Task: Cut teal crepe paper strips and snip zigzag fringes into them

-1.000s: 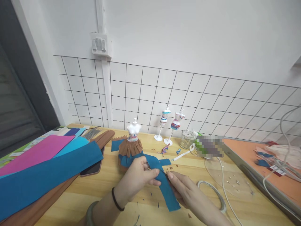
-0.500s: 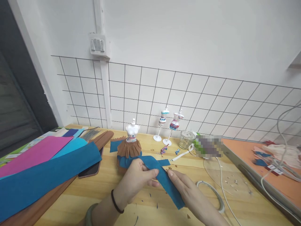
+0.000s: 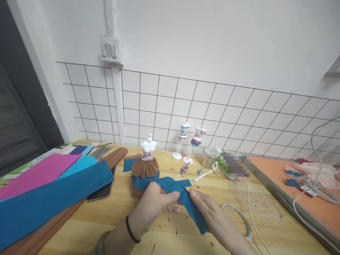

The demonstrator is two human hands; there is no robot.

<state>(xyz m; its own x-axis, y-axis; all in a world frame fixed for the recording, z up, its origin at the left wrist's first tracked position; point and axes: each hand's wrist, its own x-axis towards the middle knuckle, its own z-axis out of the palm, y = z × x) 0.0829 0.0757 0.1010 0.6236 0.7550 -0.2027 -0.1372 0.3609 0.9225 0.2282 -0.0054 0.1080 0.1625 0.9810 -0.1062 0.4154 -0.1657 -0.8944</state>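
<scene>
Clamping blue strip (image 3: 187, 201) in left-hand grip (image 3: 156, 202) and right-hand grip (image 3: 212, 214); lower end shifted rightward since earlier.

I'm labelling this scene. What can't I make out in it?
Head view throughout:
Right hand: some fingertips, hidden behind the blue strip.
Front mannequin: its lower part, hidden by its layered skirt and the left hand.
Purplish thing: masked by pixelation.
Tag: print, too small to read.
Blue cloth: left end, cut off by the picture's edge.
</scene>
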